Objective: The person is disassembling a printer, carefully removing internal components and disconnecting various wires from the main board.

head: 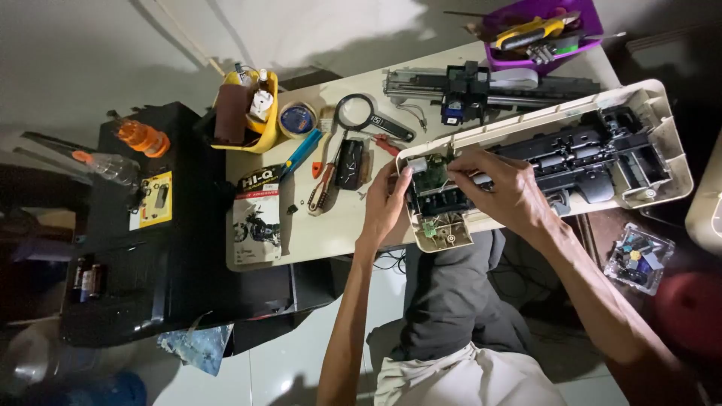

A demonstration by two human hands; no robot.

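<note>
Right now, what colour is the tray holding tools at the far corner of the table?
Purple: the tool tray shows clearly in the head view.

The long cream plastic printer shell [662, 128] looks matt and smooth, its black plastic inner frame [571, 154] faintly shiny, with a small green circuit board [430, 174] glinting at the end. The pale tabletop [338, 218] is dull and flat. A yellow plastic tub [259, 131] has a soft sheen, the roll of tape [298, 120] is glossy, and the black-rimmed magnifying glass [355, 113] catches light. The dark grey trousers [451, 301] are soft matt cloth.
</note>
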